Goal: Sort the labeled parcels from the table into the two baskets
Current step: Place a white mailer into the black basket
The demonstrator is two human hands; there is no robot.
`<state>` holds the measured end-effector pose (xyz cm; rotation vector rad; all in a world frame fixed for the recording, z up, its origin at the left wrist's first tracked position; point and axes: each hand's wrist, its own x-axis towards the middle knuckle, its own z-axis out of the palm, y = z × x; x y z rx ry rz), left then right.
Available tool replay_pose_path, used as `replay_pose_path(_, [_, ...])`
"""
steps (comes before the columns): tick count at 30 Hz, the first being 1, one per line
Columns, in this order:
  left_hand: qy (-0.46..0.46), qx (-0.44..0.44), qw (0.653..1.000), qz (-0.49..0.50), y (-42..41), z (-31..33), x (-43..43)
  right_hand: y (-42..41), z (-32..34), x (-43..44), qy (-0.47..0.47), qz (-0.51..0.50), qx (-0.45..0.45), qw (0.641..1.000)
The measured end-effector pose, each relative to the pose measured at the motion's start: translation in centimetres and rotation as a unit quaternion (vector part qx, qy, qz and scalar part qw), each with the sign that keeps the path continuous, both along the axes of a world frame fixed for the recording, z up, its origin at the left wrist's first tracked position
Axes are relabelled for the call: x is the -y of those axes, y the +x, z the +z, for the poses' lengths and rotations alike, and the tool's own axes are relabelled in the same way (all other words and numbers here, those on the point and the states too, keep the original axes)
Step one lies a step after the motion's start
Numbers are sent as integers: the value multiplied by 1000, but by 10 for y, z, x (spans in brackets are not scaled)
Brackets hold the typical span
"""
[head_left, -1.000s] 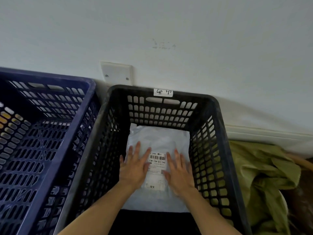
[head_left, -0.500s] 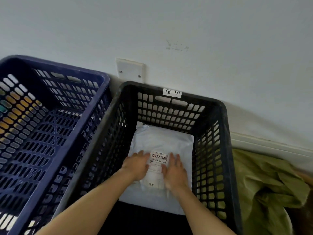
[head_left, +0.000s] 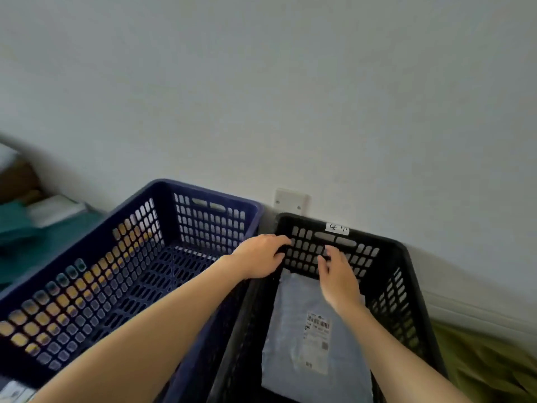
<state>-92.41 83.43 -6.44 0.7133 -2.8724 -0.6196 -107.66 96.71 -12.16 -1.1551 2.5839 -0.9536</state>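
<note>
Hovering over the black slotted plastic basket (head_left: 377, 239), my left hand (head_left: 261, 255) and right hand (head_left: 338, 276) hold nothing. Left fingers are loosely curled near the basket's far left corner; right fingers are relaxed and slightly apart. The pale grey plastic mailer parcel (head_left: 290, 315) lies flat on the basket floor below my right hand, its barcode label (head_left: 318, 324) facing up. A handwritten paper tag (head_left: 337, 228) sits on the far rim. A dark blue slotted plastic basket (head_left: 209, 189) stands just beside, on the left.

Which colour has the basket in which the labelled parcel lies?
Black. The basket holding the parcel shows best in the head view.
</note>
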Motion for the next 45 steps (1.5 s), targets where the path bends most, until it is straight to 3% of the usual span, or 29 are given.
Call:
replay_pose_path(10, [-35, -43, 996, 70, 194, 58, 55, 155, 57, 78, -84, 100, -23, 991])
replay_pose_path(26, [-58, -98, 945, 306, 487, 50, 100, 429, 81, 208, -139, 323, 0, 936])
replay_pose_path(38, [-6, -136, 890, 436, 634, 19, 196, 548, 58, 352, -135, 384, 4, 913])
replay_pose_path(45, [-21, -114, 893, 435, 690, 20, 310, 591, 48, 466, -127, 375, 36, 918])
